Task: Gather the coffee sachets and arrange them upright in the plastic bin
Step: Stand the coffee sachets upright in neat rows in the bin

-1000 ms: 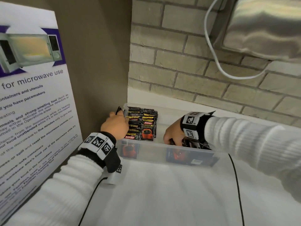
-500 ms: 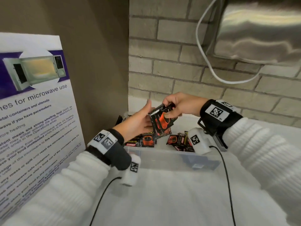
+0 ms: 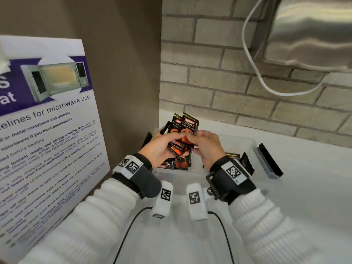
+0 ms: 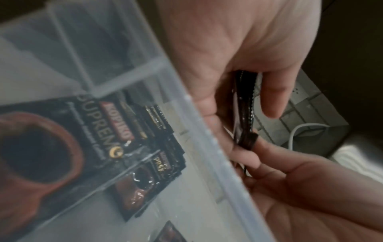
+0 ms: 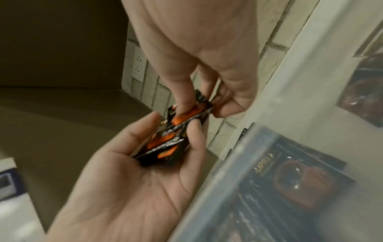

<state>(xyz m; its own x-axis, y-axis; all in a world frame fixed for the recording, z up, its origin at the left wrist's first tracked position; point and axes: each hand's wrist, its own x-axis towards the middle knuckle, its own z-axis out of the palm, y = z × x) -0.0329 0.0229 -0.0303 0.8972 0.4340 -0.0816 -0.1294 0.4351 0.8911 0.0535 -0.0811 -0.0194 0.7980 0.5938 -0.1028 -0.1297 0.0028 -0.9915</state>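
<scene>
Both hands meet above the clear plastic bin (image 3: 245,143) and hold a small bundle of black coffee sachets (image 3: 185,128) with orange cups printed on them. My left hand (image 3: 162,149) cups the lower sachets (image 5: 165,144) in its curled fingers. My right hand (image 3: 202,144) pinches the top sachet (image 5: 192,111) between thumb and fingers. In the left wrist view the held sachets (image 4: 244,114) show edge-on. More sachets (image 3: 179,162) stand at the bin's left end, and some (image 3: 245,162) lie at its right side behind my right wrist.
A black-edged bin lid (image 3: 268,162) lies on the white counter (image 3: 304,187) to the right. A microwave-use poster (image 3: 47,140) leans on the left wall. A brick wall (image 3: 228,88), a white cable (image 3: 253,69) and a steel appliance (image 3: 314,31) are behind.
My right hand lifted sachets out of the bin and brought them to my left hand. Both hands now hold the bundle higher, closer together, with the sachets more upright.
</scene>
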